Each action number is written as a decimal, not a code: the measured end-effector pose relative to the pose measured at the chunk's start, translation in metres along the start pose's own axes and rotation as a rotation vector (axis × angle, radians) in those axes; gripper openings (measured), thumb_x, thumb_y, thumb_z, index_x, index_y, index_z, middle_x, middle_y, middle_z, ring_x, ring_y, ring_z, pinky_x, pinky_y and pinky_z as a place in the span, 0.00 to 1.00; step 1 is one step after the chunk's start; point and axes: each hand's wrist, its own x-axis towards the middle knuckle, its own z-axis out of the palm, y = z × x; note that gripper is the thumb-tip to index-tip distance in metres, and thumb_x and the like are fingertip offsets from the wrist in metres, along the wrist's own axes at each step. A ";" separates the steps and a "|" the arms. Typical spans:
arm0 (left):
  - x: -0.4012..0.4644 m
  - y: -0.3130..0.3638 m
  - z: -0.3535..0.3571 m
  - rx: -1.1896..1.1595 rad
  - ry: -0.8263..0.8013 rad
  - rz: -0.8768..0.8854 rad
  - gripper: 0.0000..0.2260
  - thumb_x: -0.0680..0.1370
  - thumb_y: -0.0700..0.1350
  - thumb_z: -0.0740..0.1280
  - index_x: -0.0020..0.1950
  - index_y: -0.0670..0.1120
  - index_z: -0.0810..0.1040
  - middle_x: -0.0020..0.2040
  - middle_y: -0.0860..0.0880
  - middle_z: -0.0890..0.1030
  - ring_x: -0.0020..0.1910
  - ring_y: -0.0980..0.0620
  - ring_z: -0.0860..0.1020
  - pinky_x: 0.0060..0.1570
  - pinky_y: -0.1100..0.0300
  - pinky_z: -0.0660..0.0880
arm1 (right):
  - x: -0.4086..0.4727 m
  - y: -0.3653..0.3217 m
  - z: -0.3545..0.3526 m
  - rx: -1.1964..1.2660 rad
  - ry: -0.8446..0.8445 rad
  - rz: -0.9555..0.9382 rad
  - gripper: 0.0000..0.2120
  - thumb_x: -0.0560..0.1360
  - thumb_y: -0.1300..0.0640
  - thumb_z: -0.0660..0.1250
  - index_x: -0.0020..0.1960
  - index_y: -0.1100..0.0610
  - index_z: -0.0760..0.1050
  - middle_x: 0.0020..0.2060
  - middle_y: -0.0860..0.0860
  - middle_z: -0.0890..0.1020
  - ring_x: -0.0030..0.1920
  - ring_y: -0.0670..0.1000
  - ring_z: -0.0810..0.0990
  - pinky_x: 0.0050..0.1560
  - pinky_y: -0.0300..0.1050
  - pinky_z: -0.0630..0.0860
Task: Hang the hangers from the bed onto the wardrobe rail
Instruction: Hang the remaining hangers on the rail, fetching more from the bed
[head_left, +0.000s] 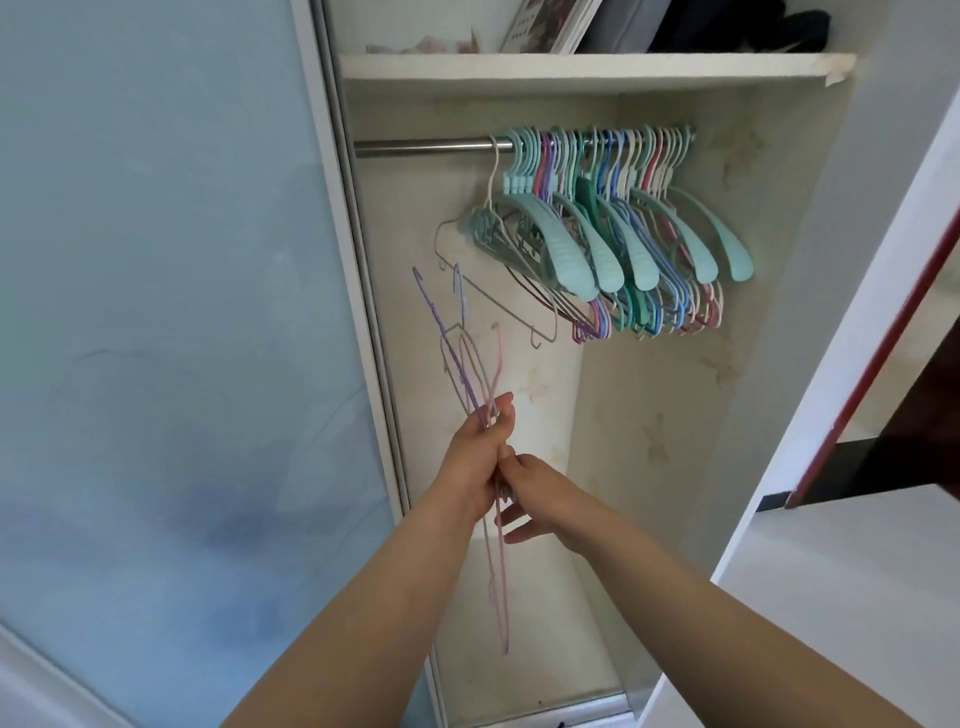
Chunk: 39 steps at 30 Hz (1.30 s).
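So both hands are out in front of the open wardrobe, below the rail (426, 147). The left hand (480, 449) has its fingers wrapped round a small bunch of thin wire hangers (470, 374), purple and pink ones, hooks pointing up toward the rail but not on it. The right hand (535, 496) sits just under the left one, pinching the same bunch lower down, with a pink loop dangling below both. The rail already has a packed row of hung hangers (613, 228), mostly teal plastic with blue and pink mixed in, crowded to its right half. Above is a shelf (597, 70), and a frosted sliding door (156, 312) covers the left side.
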 end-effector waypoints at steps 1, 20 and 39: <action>-0.001 -0.003 0.000 0.039 0.018 0.007 0.13 0.79 0.51 0.64 0.63 0.53 0.77 0.65 0.52 0.76 0.67 0.47 0.72 0.54 0.57 0.73 | 0.001 0.002 0.001 -0.035 0.012 0.006 0.21 0.82 0.43 0.46 0.54 0.57 0.69 0.46 0.50 0.76 0.40 0.52 0.81 0.38 0.47 0.82; 0.001 -0.018 -0.018 0.178 0.250 -0.084 0.09 0.83 0.44 0.56 0.55 0.40 0.72 0.36 0.45 0.76 0.32 0.50 0.80 0.27 0.60 0.77 | 0.011 0.034 -0.021 -0.574 0.541 -0.137 0.15 0.76 0.64 0.52 0.62 0.54 0.66 0.51 0.48 0.81 0.44 0.57 0.82 0.47 0.55 0.79; -0.020 -0.034 -0.020 0.261 0.481 0.254 0.12 0.84 0.46 0.49 0.53 0.43 0.70 0.31 0.45 0.72 0.18 0.54 0.73 0.33 0.53 0.76 | -0.006 0.052 0.018 -0.083 0.537 -0.280 0.14 0.83 0.50 0.46 0.52 0.54 0.68 0.47 0.43 0.79 0.30 0.52 0.82 0.42 0.55 0.80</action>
